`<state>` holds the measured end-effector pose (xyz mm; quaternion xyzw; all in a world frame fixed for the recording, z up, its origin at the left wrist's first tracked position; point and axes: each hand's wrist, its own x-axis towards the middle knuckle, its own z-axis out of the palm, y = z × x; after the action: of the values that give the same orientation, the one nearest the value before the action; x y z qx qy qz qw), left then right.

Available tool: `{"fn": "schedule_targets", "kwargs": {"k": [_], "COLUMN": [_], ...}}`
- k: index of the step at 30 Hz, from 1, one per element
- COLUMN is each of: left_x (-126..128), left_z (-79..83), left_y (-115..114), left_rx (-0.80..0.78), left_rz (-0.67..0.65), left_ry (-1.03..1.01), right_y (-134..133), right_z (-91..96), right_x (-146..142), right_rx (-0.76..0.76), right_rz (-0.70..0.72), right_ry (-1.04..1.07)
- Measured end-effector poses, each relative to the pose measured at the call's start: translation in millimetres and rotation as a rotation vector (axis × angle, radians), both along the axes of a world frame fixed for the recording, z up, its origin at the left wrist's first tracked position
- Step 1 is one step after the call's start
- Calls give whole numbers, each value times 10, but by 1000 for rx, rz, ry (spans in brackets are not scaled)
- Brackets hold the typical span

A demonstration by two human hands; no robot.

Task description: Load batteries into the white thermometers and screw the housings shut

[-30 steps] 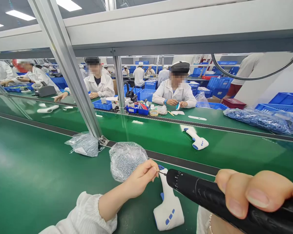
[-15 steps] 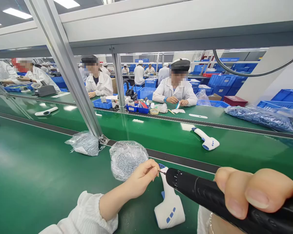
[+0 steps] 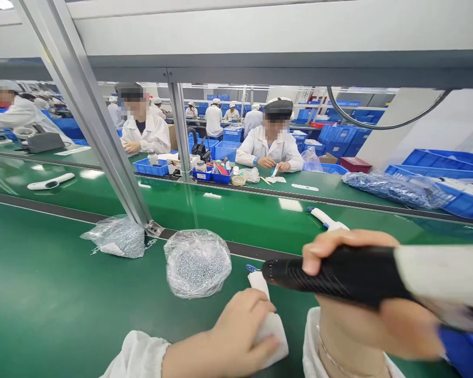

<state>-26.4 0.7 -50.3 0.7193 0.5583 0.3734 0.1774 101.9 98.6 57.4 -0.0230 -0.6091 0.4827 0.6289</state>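
Observation:
My right hand (image 3: 350, 294) grips a black electric screwdriver (image 3: 339, 275) with a pale rear end. The screwdriver points left, and its nose is over the upper part of a white infrared thermometer (image 3: 259, 283) with a blue end. My left hand (image 3: 236, 331) is wrapped over the thermometer's lower body, its thumb along the near side. The thermometer lies on the green bench, partly covered by the hand. Beside it to the left is a clear plastic bag of small screws (image 3: 197, 268). The screwdriver's bit is not clearly visible.
A second bag of screws (image 3: 120, 241) lies by the metal post (image 3: 102, 126). Across the green belt (image 3: 220, 210) are another thermometer (image 3: 325, 218) and a white device (image 3: 51, 181). Co-workers in white sit opposite. A blue bin (image 3: 465, 346) stands at lower right.
My left hand has moved from the screwdriver's tip down onto the thermometer. The screwdriver has turned more level, its nose now over the thermometer's upper part. The view has shifted slightly right.

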Motion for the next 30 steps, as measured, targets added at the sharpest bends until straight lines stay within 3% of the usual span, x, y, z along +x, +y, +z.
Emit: {"fn": "schedule_targets", "kwargs": {"k": [2, 5, 11, 18, 22, 30], "left_x": [108, 174, 98, 76, 95, 92], "left_z": [-122, -360, -626, -764, -766, -798], "left_y": [5, 82, 249, 295, 289, 296], "left_rx": [112, 309, 570, 565, 548, 444], "left_rz": [-129, -125, -103, -130, -98, -172], "left_ry": [243, 495, 651, 628, 595, 561], "right_y": [60, 105, 84, 79, 76, 101], "right_z": [-44, -114, -176, -211, -195, -166], "right_x": [-110, -271, -403, -434, -443, -432], "right_rx": [-6, -17, -16, -20, -12, 13], "right_rz": [31, 58, 160, 149, 124, 125], "right_ry": [-36, -52, -70, -67, -64, -44]}}
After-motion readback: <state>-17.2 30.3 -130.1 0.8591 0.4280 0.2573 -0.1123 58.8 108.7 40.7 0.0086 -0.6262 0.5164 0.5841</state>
